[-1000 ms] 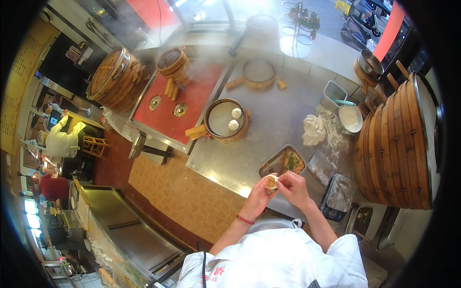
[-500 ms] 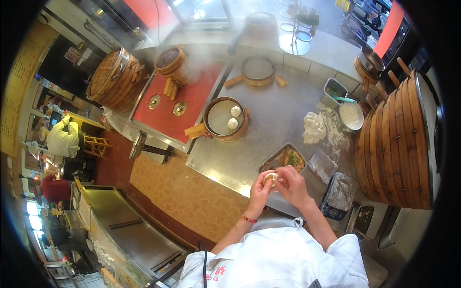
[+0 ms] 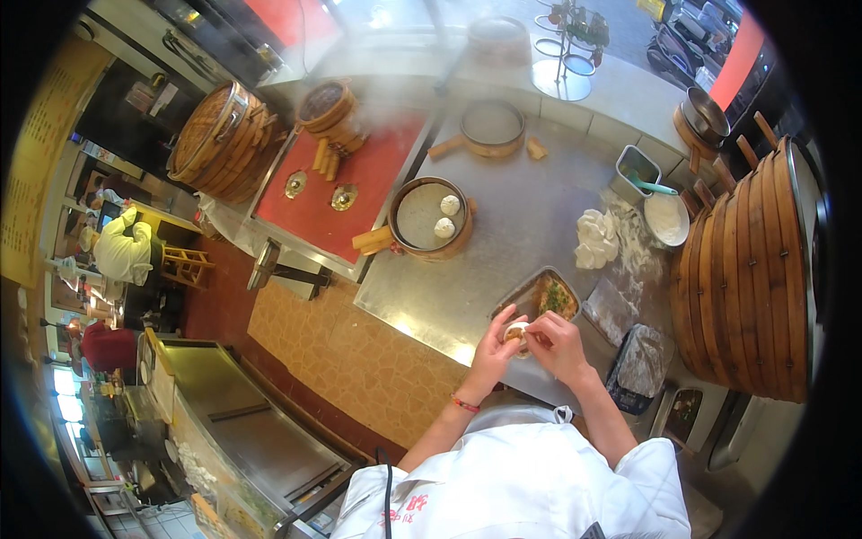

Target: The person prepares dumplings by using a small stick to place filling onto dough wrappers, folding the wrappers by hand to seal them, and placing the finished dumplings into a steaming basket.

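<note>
My left hand (image 3: 494, 352) cradles a small filled bun (image 3: 515, 331), its white dough wrapper gathered around a brownish filling. At the bun's edge, the fingers of my right hand (image 3: 558, 347) pinch the dough. Just beyond my hands lies a metal tray (image 3: 518, 293) of meat filling (image 3: 557, 298) with chopped greens on it. Farther off to the left stands a round steamer (image 3: 418, 246) with a wooden handle. Two finished white buns, a far one (image 3: 450, 206) and a nearer one (image 3: 444, 227), sit inside it.
To the right are dough pieces (image 3: 596, 240), scattered flour, a flour bowl (image 3: 666, 221), a flour-dusted scale (image 3: 642, 359) and a tall steamer stack (image 3: 741, 278). Steam rises by the red stove top (image 3: 364, 202). Another steamer (image 3: 492, 126) stands at the back. People work far left.
My right fingers have shifted along the dough edge, and the left fingers have opened out a little around the bun. The whole view has moved slightly.
</note>
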{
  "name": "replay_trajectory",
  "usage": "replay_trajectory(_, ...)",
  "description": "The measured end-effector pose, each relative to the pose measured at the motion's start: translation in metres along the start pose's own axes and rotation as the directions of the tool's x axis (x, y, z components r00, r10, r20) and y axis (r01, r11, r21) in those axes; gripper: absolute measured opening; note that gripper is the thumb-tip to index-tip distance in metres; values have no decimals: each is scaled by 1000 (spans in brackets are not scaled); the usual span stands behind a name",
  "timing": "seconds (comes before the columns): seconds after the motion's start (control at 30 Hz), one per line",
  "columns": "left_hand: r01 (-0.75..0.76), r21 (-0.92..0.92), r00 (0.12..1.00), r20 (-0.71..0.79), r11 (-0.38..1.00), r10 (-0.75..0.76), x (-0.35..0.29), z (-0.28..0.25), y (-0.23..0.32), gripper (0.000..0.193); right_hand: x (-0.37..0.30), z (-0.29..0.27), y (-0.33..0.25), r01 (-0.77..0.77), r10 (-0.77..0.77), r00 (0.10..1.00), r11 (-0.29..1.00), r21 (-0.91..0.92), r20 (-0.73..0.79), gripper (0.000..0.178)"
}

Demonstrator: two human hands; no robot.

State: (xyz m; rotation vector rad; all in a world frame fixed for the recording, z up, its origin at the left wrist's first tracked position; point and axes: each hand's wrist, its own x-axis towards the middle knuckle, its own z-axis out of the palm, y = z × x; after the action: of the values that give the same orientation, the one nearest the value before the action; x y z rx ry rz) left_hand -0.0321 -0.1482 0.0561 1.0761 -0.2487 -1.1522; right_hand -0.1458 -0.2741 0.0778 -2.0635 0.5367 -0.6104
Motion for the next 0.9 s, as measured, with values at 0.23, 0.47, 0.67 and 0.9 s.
replay_trajectory(0.23, 66, -380, 998, 48, 923, -51, 3, -11, -19, 37, -3, 27, 1, -379, 422, 906, 804, 458, 10, 6)
replay_trajectory(0.47, -18, -80, 996, -83, 997, 11, 9, -6, -25, 29, 5, 19, -4, -36, 39, 998, 998, 54, -59, 10)
replay_trajectory(0.67, -69, 98, 997, -39, 993, 73, 12, -11, -21, 26, 10, 12, -3, -22, 22, 1000, 1000, -1, 23, 10)
replay_trajectory(0.9, -31, 273, 998, 66, 961, 13, 12, -22, -13, 30, 17, 7, -7, -57, 52, 993, 997, 52, 104, 10)
